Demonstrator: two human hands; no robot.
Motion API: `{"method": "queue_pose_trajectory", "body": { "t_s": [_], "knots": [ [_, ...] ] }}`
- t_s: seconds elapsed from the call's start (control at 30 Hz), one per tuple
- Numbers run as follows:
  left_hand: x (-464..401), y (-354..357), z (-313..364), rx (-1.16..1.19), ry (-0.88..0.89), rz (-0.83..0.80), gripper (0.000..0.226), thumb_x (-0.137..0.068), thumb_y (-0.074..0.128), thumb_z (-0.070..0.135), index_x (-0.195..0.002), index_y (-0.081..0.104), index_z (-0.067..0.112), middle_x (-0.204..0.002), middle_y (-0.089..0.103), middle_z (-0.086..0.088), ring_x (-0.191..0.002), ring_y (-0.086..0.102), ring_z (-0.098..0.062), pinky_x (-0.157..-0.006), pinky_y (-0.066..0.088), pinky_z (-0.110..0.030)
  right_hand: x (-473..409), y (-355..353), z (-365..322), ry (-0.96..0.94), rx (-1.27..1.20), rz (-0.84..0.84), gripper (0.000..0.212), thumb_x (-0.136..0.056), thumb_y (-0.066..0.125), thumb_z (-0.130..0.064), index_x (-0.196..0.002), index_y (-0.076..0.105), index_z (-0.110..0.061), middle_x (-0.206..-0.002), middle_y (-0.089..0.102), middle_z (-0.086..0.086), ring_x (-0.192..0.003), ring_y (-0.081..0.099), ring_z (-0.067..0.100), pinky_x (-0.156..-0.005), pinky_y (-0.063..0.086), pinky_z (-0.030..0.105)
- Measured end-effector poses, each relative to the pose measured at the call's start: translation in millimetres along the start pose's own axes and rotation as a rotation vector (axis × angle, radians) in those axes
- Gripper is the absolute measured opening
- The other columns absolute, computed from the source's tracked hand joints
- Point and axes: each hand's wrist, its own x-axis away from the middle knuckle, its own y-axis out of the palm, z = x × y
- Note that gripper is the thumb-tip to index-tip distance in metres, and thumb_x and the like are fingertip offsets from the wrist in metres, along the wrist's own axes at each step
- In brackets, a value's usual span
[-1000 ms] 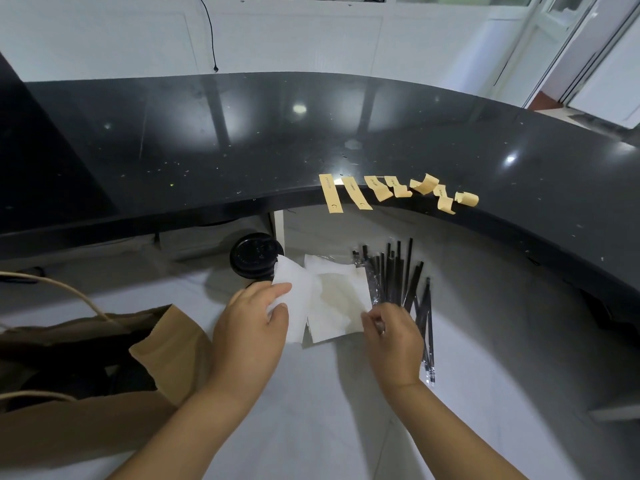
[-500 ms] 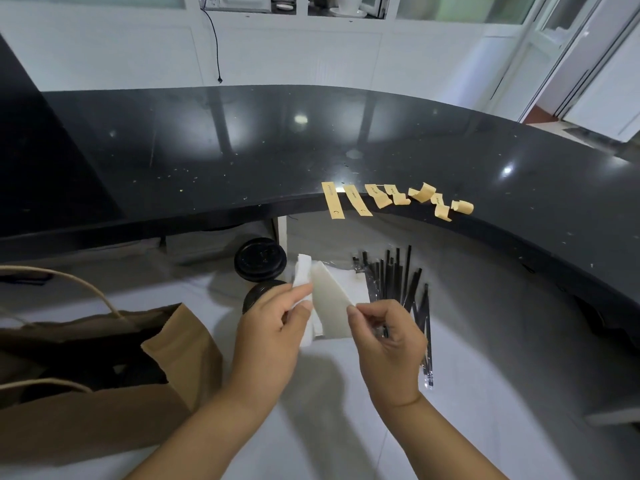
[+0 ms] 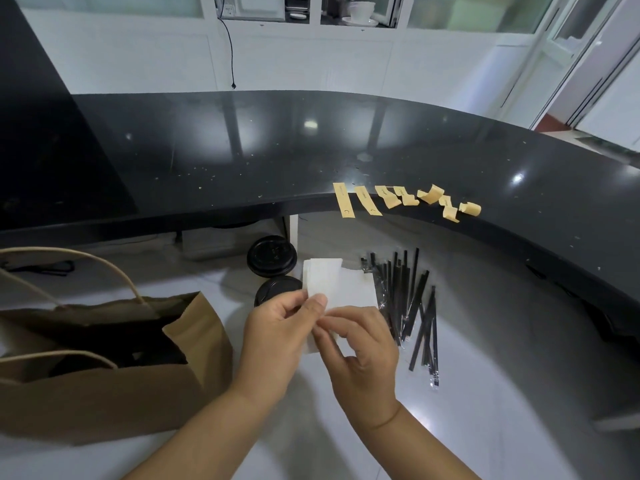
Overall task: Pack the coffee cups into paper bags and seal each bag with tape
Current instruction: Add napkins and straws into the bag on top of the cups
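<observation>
Since a second ago, both hands have lifted the white paper napkin (image 3: 323, 280) off the white tabletop (image 3: 485, 393); the left hand (image 3: 277, 332) and right hand (image 3: 360, 348) now pinch its lower edge together. Two black-lidded coffee cups (image 3: 272, 255) stand unpacked near the tabletop's far edge. The open brown paper bag (image 3: 114, 386) lies at the left, unsealed. Tan tape strips (image 3: 401, 201) wait along the black counter's (image 3: 242, 150) edge, so most work remains.

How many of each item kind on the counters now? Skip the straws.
Tape strips: 7
Black cup lids: 2
Paper bag: 1
Napkin stack, pinched by both hands: 1
Total: 11
</observation>
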Motion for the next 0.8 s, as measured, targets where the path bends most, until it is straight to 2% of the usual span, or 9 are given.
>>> {"method": "queue_pose_trajectory", "body": {
  "t_s": [0.07, 0.17, 0.23, 0.33, 0.43, 0.53, 0.63, 0.7, 0.8],
  "knots": [
    [1, -2, 1, -0.013, -0.009, 0.040, 0.025, -0.085, 0.064, 0.029, -0.081, 0.067, 0.005, -0.084, 0.058, -0.033, -0.072, 0.057, -0.026, -0.077, 0.050, -0.057, 1, -2, -1, -0.031, -0.033, -0.038, 0.016, -0.090, 0.063, -0.020, -0.089, 0.074, -0.009, -0.095, 0.068, -0.005, -0.084, 0.061, 0.012, -0.074, 0.047, 0.021],
    [3, -6, 2, -0.055, -0.003, 0.113, 0.014, -0.090, 0.062, 0.023, -0.082, 0.070, 0.015, -0.086, 0.062, -0.030, -0.070, 0.057, -0.025, -0.075, 0.050, -0.058, -2, -7, 0, 0.048, -0.091, -0.041, 0.018, -0.092, 0.058, -0.024, -0.092, 0.073, -0.014, -0.095, 0.068, -0.006, -0.090, 0.060, 0.008, -0.079, 0.045, 0.017],
    [4, -9, 6, -0.094, 0.033, 0.145, 0.014, -0.090, 0.061, 0.019, -0.082, 0.072, 0.022, -0.081, 0.069, -0.017, -0.071, 0.062, -0.024, -0.074, 0.052, -0.052, -10, -13, 3, 0.289, -0.154, -0.017, 0.011, -0.086, 0.061, -0.027, -0.095, 0.067, -0.026, -0.097, 0.065, -0.013, -0.095, 0.059, 0.005, -0.080, 0.045, 0.016],
    [8, -14, 18, -0.151, 0.075, 0.152, 0.018, -0.090, 0.060, 0.012, -0.088, 0.071, 0.026, -0.081, 0.073, 0.003, -0.077, 0.068, -0.019, -0.074, 0.055, -0.044, -30, -19, 9, 0.749, -0.429, -0.166, 0.042, -0.075, 0.066, -0.024, -0.115, 0.056, -0.030, -0.111, 0.063, -0.016, -0.107, 0.058, 0.005, -0.087, 0.046, 0.022],
    [14, -20, 31, -0.178, 0.129, 0.104, 0.030, -0.090, 0.057, 0.005, -0.096, 0.067, 0.032, -0.092, 0.072, 0.013, -0.085, 0.068, -0.009, -0.075, 0.058, -0.036, -50, -19, 12, 0.969, -0.775, -0.320, 0.062, -0.072, 0.067, -0.017, -0.130, 0.046, -0.021, -0.111, 0.069, -0.005, -0.106, 0.063, 0.012, -0.091, 0.048, 0.029],
    [22, -29, 45, -0.233, 0.213, 0.089, 0.045, -0.089, 0.057, 0.006, -0.111, 0.058, 0.045, -0.100, 0.069, 0.018, -0.094, 0.066, -0.005, -0.078, 0.057, -0.035, -59, -20, 5, 0.969, -0.927, -0.430, 0.067, -0.070, 0.072, -0.014, -0.132, 0.048, -0.011, -0.118, 0.066, 0.011, -0.106, 0.060, 0.028, -0.095, 0.046, 0.043],
    [35, -47, 63, -0.387, 0.308, 0.095, 0.054, -0.088, 0.057, 0.017, -0.109, 0.044, 0.065, -0.096, 0.065, 0.021, -0.090, 0.063, -0.003, -0.075, 0.056, -0.035, -67, -19, -16, 0.935, -0.925, -0.470, 0.062, -0.060, 0.077, -0.019, -0.118, 0.059, -0.010, -0.113, 0.066, 0.011, -0.104, 0.062, 0.029, -0.088, 0.051, 0.044],
    [43, -59, 76, -0.466, 0.365, 0.100, 0.054, -0.088, 0.057, 0.017, -0.115, 0.042, 0.062, -0.096, 0.063, 0.020, -0.091, 0.060, -0.003, -0.074, 0.056, -0.035, -76, -19, -34, 0.893, -0.873, -0.489, 0.050, -0.057, 0.079, -0.019, -0.104, 0.063, -0.009, -0.100, 0.069, 0.010, -0.094, 0.066, 0.026, -0.078, 0.056, 0.037],
    [52, -83, 91, -0.613, 0.487, 0.142, 0.051, -0.088, 0.057, 0.017, -0.126, 0.042, 0.047, -0.093, 0.058, 0.027, -0.091, 0.056, 0.002, -0.077, 0.053, -0.027, -90, -15, -63, 0.769, -0.718, -0.554, 0.023, -0.068, 0.078, -0.011, -0.086, 0.064, -0.009, -0.089, 0.070, 0.013, -0.084, 0.068, 0.029, -0.074, 0.055, 0.041]
  ]
}}
